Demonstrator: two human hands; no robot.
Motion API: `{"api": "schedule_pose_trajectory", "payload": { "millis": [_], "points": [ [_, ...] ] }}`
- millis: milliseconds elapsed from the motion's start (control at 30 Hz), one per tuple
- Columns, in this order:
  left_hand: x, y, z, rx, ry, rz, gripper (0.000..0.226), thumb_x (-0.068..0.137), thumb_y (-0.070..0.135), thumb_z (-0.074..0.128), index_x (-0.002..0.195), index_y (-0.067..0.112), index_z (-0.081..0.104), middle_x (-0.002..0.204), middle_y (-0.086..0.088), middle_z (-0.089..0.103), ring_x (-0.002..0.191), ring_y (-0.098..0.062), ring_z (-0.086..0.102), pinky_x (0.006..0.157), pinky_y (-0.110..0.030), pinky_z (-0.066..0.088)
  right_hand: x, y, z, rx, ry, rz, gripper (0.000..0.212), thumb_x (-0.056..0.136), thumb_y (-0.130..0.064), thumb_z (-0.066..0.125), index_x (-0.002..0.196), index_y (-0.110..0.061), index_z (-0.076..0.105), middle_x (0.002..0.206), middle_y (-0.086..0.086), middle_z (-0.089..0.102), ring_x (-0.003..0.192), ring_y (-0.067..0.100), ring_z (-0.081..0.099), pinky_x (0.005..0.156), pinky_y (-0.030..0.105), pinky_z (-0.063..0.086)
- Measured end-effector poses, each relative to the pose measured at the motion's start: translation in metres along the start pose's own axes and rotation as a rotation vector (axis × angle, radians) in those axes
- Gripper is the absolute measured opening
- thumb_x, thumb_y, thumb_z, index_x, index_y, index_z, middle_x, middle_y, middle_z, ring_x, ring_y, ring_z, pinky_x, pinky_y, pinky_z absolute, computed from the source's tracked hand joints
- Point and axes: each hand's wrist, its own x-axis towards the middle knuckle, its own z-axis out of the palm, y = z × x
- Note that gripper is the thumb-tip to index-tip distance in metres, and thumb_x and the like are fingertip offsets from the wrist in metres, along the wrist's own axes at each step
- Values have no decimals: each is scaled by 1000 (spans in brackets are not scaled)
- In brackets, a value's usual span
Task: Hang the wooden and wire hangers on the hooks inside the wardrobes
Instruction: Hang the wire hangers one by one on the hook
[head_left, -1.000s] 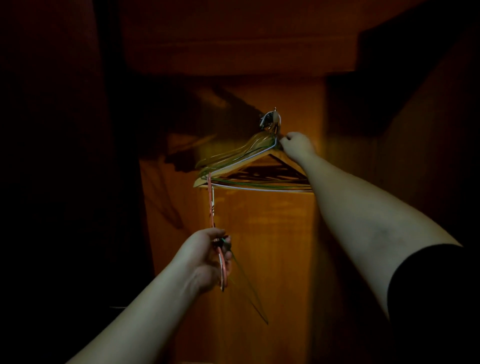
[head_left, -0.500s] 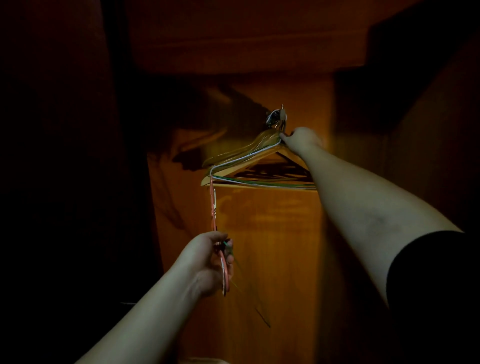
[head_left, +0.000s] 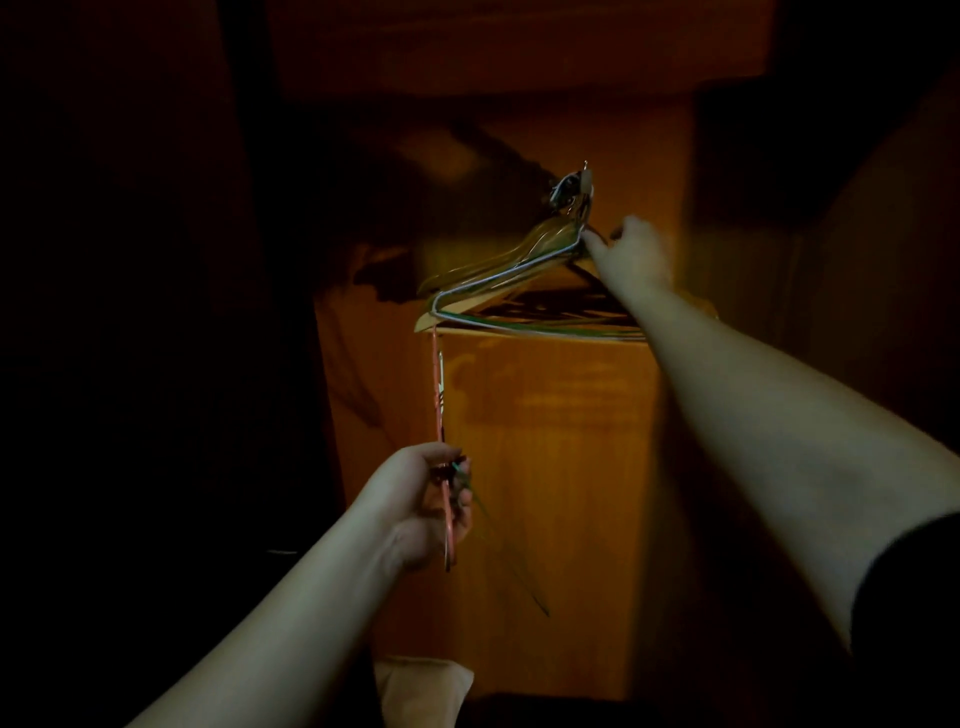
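Observation:
Inside a dim wooden wardrobe, a metal hook (head_left: 571, 189) on the back panel carries a bundle of wooden and wire hangers (head_left: 498, 283) splayed out to the left. My right hand (head_left: 631, 254) reaches up just under the hook and touches the necks of the hung hangers; its fingers are blurred. My left hand (head_left: 426, 506) is lower, gripping an orange-red wire hanger (head_left: 439, 395) that stands upright, together with a thin green wire hanger (head_left: 493, 530) trailing down to the right.
The lit orange back panel (head_left: 545, 467) fills the middle. A wooden shelf or top board (head_left: 519, 47) runs overhead. Dark wardrobe sides close in left and right. A pale cloth or paper piece (head_left: 421, 691) lies at the bottom.
My right hand has slid slightly down and away from the hook, along the hung hangers. My left hand and its wire hangers have held still.

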Motion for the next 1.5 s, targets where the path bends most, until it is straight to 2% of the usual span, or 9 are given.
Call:
{"api": "schedule_pose_trajectory", "payload": {
  "millis": [167,333,533,667,867,933,1067,1300,1500],
  "points": [
    [4,-23,-31,45,-61,-9,11,75,19,60,80,10,63,64,1,53,53,-14,48,55,-27,39,-99,30,27,277,-118,89,28,97,-32,54,109,-8,63,99,9,64,96,26,58,72,30,37],
    [7,-38,-43,199,-6,-11,14,86,15,52,75,7,57,48,2,54,41,-13,52,43,-23,44,-220,68,68,381,-539,276,22,96,-26,51,79,-17,61,72,10,57,66,25,51,58,31,33],
    [-2,-71,-65,32,-172,-32,14,80,15,56,75,6,65,63,-2,51,57,-16,47,63,-28,36,-324,93,86,338,-736,410,26,96,-37,49,87,-20,65,81,6,62,71,20,52,64,33,37],
    [-6,-85,-70,1,-172,-49,10,79,13,56,80,5,62,63,-3,51,57,-17,47,61,-27,39,-342,96,87,292,-763,425,30,97,-42,48,95,-18,66,92,15,66,74,20,54,66,33,39],
    [-16,-99,-73,-22,-198,-57,12,84,11,50,83,4,59,62,-4,48,55,-16,45,61,-24,39,-336,79,93,545,-830,722,31,100,-45,47,100,-18,62,91,0,68,78,13,60,67,27,46],
    [-18,-103,-73,-14,-207,-62,13,85,11,49,82,4,59,63,-4,48,56,-16,44,62,-25,38,-332,75,97,646,-834,865,32,99,-44,49,99,-15,60,82,1,70,76,14,62,65,27,47],
    [-19,-110,-76,-3,-215,-81,11,83,9,51,82,4,59,63,-5,49,57,-16,45,64,-26,37,-328,73,105,759,-837,1032,27,100,-36,49,94,-12,59,44,-6,58,40,6,55,60,25,42],
    [-19,-124,-85,-28,-234,-92,8,80,8,51,81,4,58,64,-5,47,58,-15,44,63,-26,38,-333,73,115,918,-724,1280,20,99,-21,54,84,-11,61,55,0,64,54,9,57,45,19,45],
    [-6,-134,-92,1,-55,-69,29,93,30,55,78,6,62,60,-3,52,54,-15,50,58,-27,42,-342,84,118,972,-649,1350,23,100,-15,52,79,-5,58,48,4,62,40,10,60,41,18,50]
  ]
}}
